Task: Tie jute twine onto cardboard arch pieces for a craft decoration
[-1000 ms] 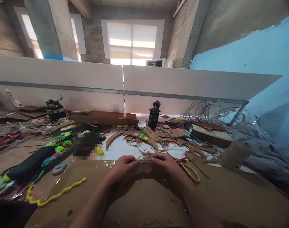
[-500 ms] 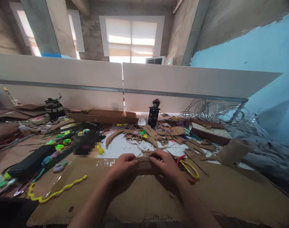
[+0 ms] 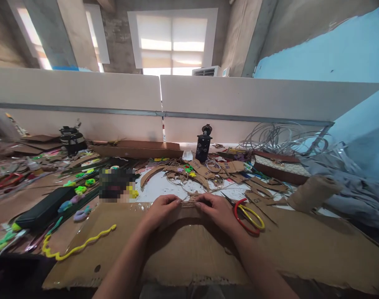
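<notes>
My left hand (image 3: 163, 210) and my right hand (image 3: 215, 210) are close together above a brown cardboard sheet (image 3: 183, 259). Thumbs and fingers of both pinch a narrow strip wrapped in brown twine (image 3: 188, 204), one hand at each end of its visible part. The rest of the strip is hidden by the fingers. Loose twine (image 3: 192, 193) trails just behind it. Right of my right hand lie scissors (image 3: 249, 216) with one red and one yellow handle loop, apart from the hand. Behind the hands, a curved cardboard piece (image 3: 150, 176) rests on a white surface.
A black bottle (image 3: 203, 146) with its lid up stands at the back. To the right are a twine roll (image 3: 314, 194), a patterned bag (image 3: 281, 166) and coiled clear tubing (image 3: 278, 139). A black case (image 3: 46, 207) and a yellow fuzzy stem (image 3: 80, 248) lie left.
The view has shifted slightly. Both hands keep their pinch on the twine-wrapped strip. More of the scissors' red loop shows beside my right arm. At far left, a blurred shape has drawn back.
</notes>
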The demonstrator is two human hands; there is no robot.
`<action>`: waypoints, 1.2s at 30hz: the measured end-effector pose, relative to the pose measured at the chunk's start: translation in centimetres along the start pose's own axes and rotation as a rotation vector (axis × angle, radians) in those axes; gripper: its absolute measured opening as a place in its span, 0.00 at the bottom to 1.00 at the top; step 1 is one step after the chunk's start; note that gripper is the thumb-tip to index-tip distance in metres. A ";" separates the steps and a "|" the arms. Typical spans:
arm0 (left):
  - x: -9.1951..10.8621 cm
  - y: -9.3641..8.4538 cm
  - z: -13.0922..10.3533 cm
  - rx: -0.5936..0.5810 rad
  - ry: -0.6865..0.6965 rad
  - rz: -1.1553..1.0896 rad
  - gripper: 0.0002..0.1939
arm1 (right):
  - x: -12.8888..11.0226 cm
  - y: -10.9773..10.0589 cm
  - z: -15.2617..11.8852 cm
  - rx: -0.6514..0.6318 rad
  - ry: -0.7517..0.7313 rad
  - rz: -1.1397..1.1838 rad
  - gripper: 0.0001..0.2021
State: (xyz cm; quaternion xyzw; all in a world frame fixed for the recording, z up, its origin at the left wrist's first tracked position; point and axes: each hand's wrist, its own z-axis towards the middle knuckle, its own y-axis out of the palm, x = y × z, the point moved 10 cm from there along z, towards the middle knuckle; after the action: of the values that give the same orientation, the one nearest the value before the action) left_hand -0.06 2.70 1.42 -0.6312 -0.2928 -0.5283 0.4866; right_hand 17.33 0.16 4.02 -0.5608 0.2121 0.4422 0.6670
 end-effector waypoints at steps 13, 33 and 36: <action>0.2 0.7 -0.1 -0.034 -0.004 0.019 0.15 | 1.4 0.6 0.1 -0.027 0.068 0.098 0.11; -1.2 0.2 0.4 0.008 -0.029 -0.343 0.19 | 2.3 -0.6 0.5 0.064 0.028 0.073 0.18; -1.7 0.1 0.4 0.015 -0.051 -0.370 0.19 | 2.2 -0.6 0.5 0.059 0.012 0.080 0.18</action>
State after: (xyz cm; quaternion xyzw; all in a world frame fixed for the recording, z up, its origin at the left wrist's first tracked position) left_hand -0.25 3.26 -0.18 -0.5762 -0.4201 -0.5904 0.3780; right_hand 18.85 1.35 2.80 -0.5345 0.2512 0.4588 0.6639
